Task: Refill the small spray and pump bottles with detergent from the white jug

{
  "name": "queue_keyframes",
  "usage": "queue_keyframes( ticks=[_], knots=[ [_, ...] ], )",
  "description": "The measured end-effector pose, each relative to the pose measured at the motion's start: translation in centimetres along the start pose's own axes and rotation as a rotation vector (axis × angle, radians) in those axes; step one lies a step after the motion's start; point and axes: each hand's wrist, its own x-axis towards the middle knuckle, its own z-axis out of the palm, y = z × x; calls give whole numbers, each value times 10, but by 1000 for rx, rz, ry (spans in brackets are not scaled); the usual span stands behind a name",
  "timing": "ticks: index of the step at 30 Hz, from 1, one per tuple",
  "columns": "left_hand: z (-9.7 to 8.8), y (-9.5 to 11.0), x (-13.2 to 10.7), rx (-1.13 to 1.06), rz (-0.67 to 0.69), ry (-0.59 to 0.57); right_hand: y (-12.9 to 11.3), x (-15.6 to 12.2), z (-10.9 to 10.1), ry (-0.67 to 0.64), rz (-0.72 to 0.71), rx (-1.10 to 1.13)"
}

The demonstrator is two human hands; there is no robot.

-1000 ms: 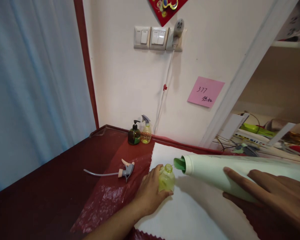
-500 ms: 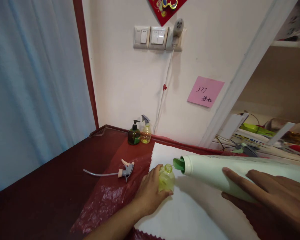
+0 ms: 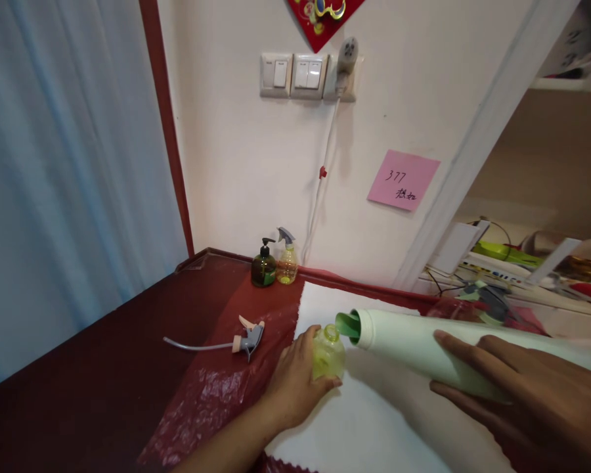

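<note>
**Dark red table (image 3: 103, 374) below a pale wall (image 3: 236, 171), with two vessels held neck to spout**

The table is bordered on the left by a blue curtain (image 3: 79, 157) and is partly covered by a white sheet (image 3: 335, 420). Above this sheet, a small yellow bottle (image 3: 328, 361) is gripped around its left side by the left hand (image 3: 295, 378), with fingers and thumb wrapped about the body. A large pale green container (image 3: 414, 345) is clasped from the side by the right hand (image 3: 532, 387) and is tipped nearly level, its green spout (image 3: 347, 324) brought close to the bottle's open neck; whether they touch cannot be told.

The bottle is judged light, thin-walled and easily squeezed, possibly slippery if wetted, and is best held low around the body. The container is likely heavier and stiffer, and is best supported along its middle. The bottle is seen as translucent, rounded and narrow-necked; the container, as smooth and long. A detached trigger sprayer (image 3: 247, 339) is left lying nearby.
</note>
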Motion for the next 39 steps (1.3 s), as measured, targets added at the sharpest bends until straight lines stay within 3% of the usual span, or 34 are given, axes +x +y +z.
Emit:
queue_keyframes(
  ticks=[2, 3, 7, 11, 15, 19, 22, 25, 29, 34, 39],
  knots=[
    [1, -2, 0, -6, 1, 1, 8, -2, 3, -46, -126, -19],
    [1, -2, 0, -6, 2, 5, 12, -3, 5, -67, -117, -1],
    [1, -1, -1, -2, 2, 11, 21, 1, 12, -114, 272, 244],
    [-1, 2, -2, -6, -22, -2, 22, 17, 15, -72, 616, 404],
    [-1, 2, -1, -1, -47, -14, 16, 34, 29, 74, 803, 534],
    [-1, 0, 1, 10, -56, -18, 9, 44, 67, 244, 940, 777],
    [-1, -2, 2, 27, -64, -36, 2, 47, 103, 353, 999, 949],
    [1, -6, 4, 50, -86, -37, -6, 47, 134, 406, 1027, 984],
    [1, -13, 7, 61, -80, -47, -12, 44, 155, 416, 1034, 979],
    [1, -16, 11, 58, -61, -40, -5, 41, 152, 339, 979, 932],
    [3, -16, 12, 24, -30, -19, -19, 36, 117, 427, 925, 766]
  ],
)
